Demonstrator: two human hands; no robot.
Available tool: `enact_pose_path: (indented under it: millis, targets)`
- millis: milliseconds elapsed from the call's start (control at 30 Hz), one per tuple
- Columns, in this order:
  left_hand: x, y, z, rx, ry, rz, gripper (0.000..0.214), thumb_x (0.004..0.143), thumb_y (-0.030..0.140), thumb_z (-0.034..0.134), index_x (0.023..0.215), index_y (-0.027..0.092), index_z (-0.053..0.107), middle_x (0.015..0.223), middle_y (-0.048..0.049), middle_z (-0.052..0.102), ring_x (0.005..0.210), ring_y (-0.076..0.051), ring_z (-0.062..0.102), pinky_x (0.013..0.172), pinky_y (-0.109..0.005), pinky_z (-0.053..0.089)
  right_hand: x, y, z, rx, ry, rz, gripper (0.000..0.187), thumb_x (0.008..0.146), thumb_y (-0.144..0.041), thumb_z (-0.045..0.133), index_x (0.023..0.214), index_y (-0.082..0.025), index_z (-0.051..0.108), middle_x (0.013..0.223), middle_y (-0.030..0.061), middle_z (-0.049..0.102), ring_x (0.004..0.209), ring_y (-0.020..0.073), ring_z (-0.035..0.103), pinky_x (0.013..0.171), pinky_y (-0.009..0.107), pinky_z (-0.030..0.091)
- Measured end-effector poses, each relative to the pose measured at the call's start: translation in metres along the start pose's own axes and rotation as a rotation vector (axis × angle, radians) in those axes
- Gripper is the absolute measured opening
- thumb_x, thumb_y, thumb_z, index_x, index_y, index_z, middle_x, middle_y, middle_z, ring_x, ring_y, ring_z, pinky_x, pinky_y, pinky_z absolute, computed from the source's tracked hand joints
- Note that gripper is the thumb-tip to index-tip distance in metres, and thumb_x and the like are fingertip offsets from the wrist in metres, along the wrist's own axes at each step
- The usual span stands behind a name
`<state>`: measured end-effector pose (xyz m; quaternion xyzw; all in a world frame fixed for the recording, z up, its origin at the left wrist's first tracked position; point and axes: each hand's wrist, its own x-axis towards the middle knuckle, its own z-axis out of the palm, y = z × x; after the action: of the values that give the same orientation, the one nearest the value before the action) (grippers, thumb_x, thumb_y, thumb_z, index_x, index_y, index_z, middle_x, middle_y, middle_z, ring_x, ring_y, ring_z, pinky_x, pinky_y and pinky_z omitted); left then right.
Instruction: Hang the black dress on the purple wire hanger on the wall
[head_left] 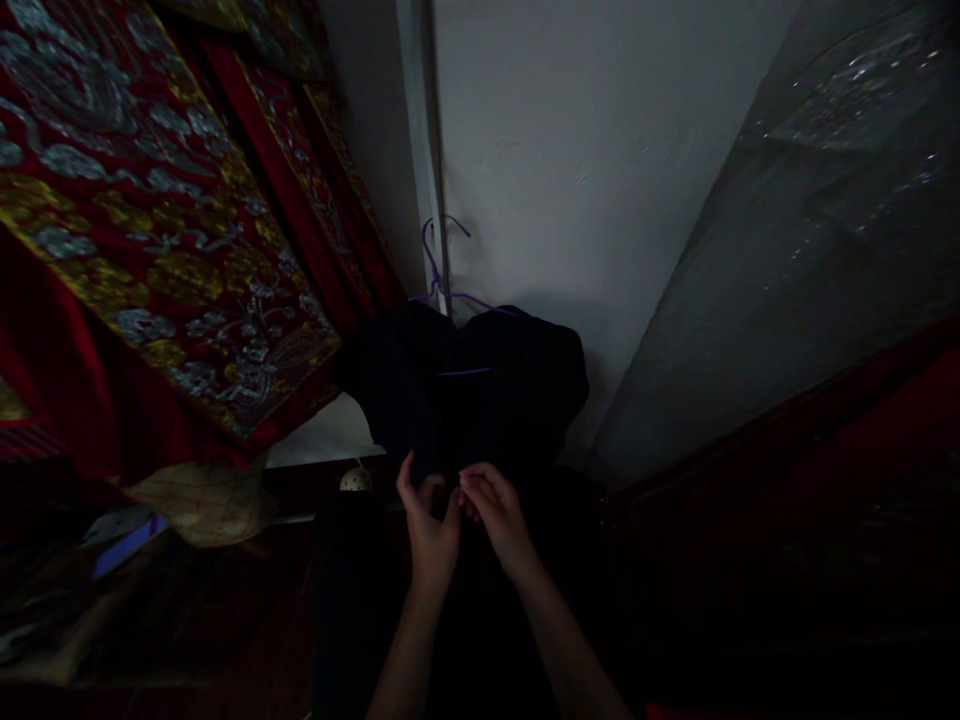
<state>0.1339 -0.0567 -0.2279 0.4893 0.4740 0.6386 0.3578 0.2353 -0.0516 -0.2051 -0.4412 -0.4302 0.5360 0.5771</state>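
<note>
A dark cloth garment [517, 400] hangs at twelve o'clock from the partly curled left hand [433, 535] and loosely pinched right hand [499, 510]. Whether they grip it, I cannot tell.

dimly lit, a pale grey wall [570, 180] with a narrow vertical strip [421, 120] rises above a dark reddish floor [274, 620].

Single head-worn view, forward-down over the hands [433, 543]

Garment [487, 410] on hanger [436, 283] before wall [562, 180], 12 o'clock from left hand [431, 540], right hand [500, 515]; hanging cloth [187, 230] 10 o'clock, plastic sheet [810, 220] 2 o'clock.
</note>
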Motion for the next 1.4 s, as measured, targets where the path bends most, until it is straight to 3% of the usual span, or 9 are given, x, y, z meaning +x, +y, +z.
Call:
enact_pose_path:
  millis: [100,200,333,633,833,1067,1400]
  targets:
    - [-0.003,-0.006,0.0,0.027,-0.03,0.0,0.059,0.085,0.028,0.068,0.138,0.022,0.045,0.092,-0.003,0.067,0.088,-0.018,0.07,0.083,-0.031,0.056,-0.002,-0.002,0.002,0.009,0.035,0.002,0.044,0.072,-0.057,0.075,0.093,-0.021,0.06,0.067,-0.0011,0.062,0.059,0.0153,0.055,0.055,0.026,0.041]
    - [-0.002,-0.008,-0.002,0.131,-0.077,0.037,0.022,0.084,0.028,0.067,0.103,0.018,0.069,0.091,-0.0059,0.073,0.087,-0.021,0.071,0.081,-0.032,0.057,-0.003,0.003,-0.004,-0.036,0.076,-0.038,0.044,0.07,-0.056,0.077,0.088,-0.021,0.058,0.063,-0.003,0.058,0.06,0.0156,0.055,0.059,0.027,0.042]
    - [-0.002,-0.003,-0.004,0.192,-0.151,0.115,0.015,0.085,0.025,0.064,0.089,0.019,0.077,0.088,-0.0066,0.075,0.085,-0.023,0.072,0.079,-0.033,0.058,-0.002,0.004,-0.01,-0.118,0.105,-0.071,0.046,0.072,-0.062,0.074,0.08,-0.021,0.056,0.063,-0.002,0.056,0.06,0.0165,0.056,0.06,0.028,0.043]
    - [-0.01,0.009,-0.002,0.165,-0.175,0.136,0.015,0.087,0.028,0.065,0.083,0.022,0.078,0.08,-0.0055,0.073,0.076,-0.021,0.071,0.07,-0.03,0.057,-0.01,-0.003,-0.018,-0.253,0.045,-0.066,0.054,0.078,-0.074,0.062,0.07,-0.021,0.054,0.059,-0.0004,0.054,0.057,0.0173,0.055,0.058,0.03,0.044]
    - [-0.012,0.011,0.001,0.187,-0.166,0.143,0.019,0.088,0.028,0.062,0.074,0.021,0.074,0.072,-0.0037,0.069,0.07,-0.019,0.067,0.066,-0.027,0.053,-0.013,0.0,-0.025,-0.328,-0.015,-0.018,0.051,0.084,-0.071,0.057,0.069,-0.022,0.052,0.059,-0.0002,0.053,0.057,0.0173,0.054,0.056,0.03,0.041]
    - [-0.012,0.011,0.001,0.175,-0.16,0.145,0.016,0.087,0.026,0.063,0.076,0.022,0.074,0.075,-0.0036,0.069,0.073,-0.02,0.067,0.068,-0.028,0.053,-0.016,-0.004,-0.025,-0.371,0.023,-0.064,0.045,0.086,-0.067,0.056,0.075,-0.023,0.051,0.065,0.0002,0.056,0.063,0.0188,0.058,0.061,0.03,0.044]
    - [-0.016,0.009,0.006,0.169,-0.118,0.161,0.016,0.085,0.023,0.065,0.072,0.021,0.073,0.067,-0.0009,0.066,0.067,-0.017,0.064,0.065,-0.026,0.05,-0.017,-0.004,-0.024,-0.37,-0.013,-0.002,0.049,0.087,-0.069,0.052,0.07,-0.023,0.05,0.057,-0.0016,0.051,0.054,0.0161,0.052,0.055,0.028,0.039]
